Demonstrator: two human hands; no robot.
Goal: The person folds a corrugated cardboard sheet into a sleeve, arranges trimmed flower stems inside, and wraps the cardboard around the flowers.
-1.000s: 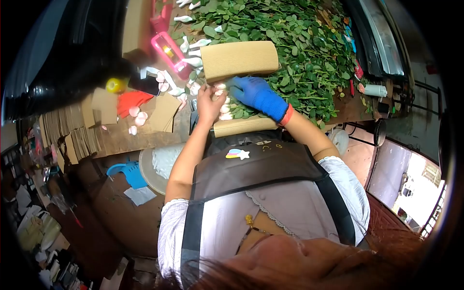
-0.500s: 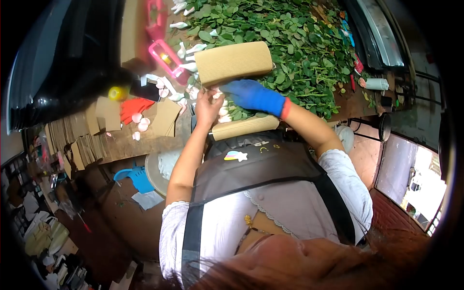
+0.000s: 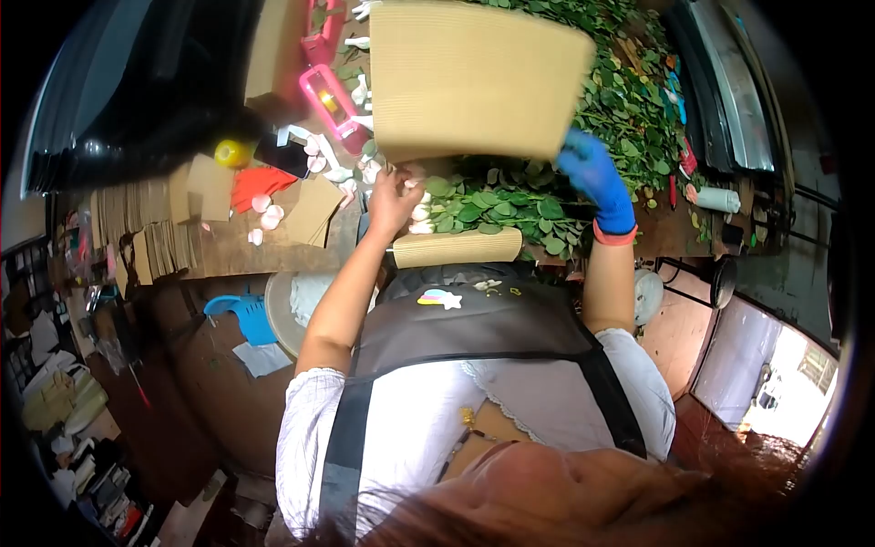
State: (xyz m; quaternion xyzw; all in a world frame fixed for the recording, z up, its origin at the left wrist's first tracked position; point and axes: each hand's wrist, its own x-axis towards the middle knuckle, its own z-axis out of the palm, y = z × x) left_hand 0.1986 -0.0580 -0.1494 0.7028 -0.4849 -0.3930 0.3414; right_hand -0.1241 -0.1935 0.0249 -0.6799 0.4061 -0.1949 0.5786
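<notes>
Tan ribbed cardboard (image 3: pixel 478 87), green leaves (image 3: pixel 497 208), whitish buds (image 3: pixel 420 213), blue glove (image 3: pixel 598 180)

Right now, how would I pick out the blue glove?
Find the brown table, then the green leaves on it. Beside them, by the lower-right corner of the corrugated sheet, the right hand wears the blue glove. Its reddish cuff sets it apart from the bare left hand.

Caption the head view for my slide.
Bare left hand at pale blooms, blue-gloved right hand at the corner of a corrugated sheet.
</notes>
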